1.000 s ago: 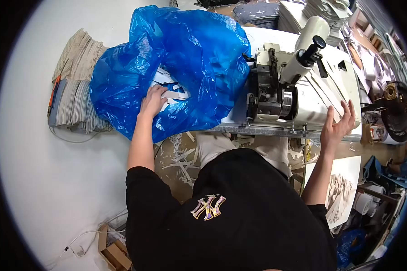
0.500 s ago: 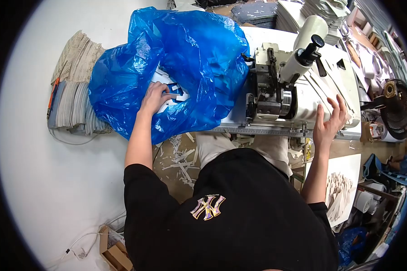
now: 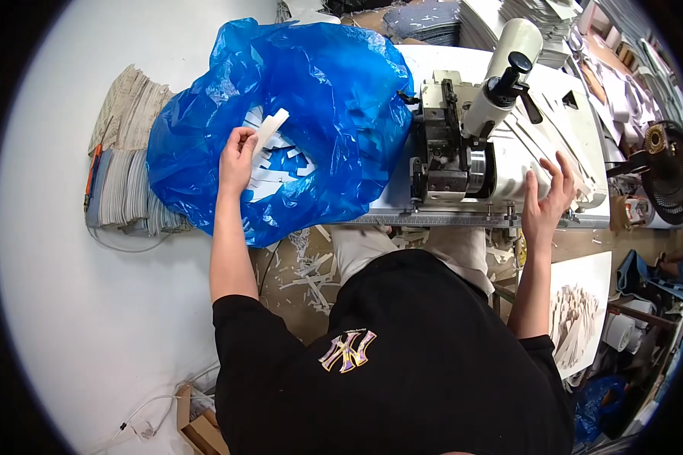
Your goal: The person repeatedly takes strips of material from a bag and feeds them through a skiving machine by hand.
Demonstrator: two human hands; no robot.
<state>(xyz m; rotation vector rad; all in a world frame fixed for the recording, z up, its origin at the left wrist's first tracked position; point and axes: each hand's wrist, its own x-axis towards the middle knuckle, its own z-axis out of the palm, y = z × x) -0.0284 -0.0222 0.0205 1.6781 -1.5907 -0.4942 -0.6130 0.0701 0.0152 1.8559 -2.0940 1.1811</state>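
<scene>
Between the thumb and fingers of my left hand (image 3: 239, 155) is a pale flat strip (image 3: 272, 127), its far end pointing up and right. The hand is over the mouth of a big blue plastic bag (image 3: 334, 98), where several white strips (image 3: 269, 182) lie inside. My right hand (image 3: 550, 193) is at the right end of the machine (image 3: 455, 140), fingers apart and bent. Long pale strips (image 3: 546, 140) lie on the machine's bed just beyond its fingertips; whether the fingers touch them I cannot tell.
Bundled stacks of sheets (image 3: 125, 186) stand left of the bag, an orange-handled tool (image 3: 92, 176) against them. A metal ruler edge (image 3: 432, 220) runs along the table front. A black fan (image 3: 664, 178) is at right. Below it, a white board (image 3: 584, 303) bears more strips. Scraps litter the floor (image 3: 303, 265).
My left hand has risen out of the bag's mouth, moving left, and now shows a pale strip in its fingers. The right hand stays near the same spot.
</scene>
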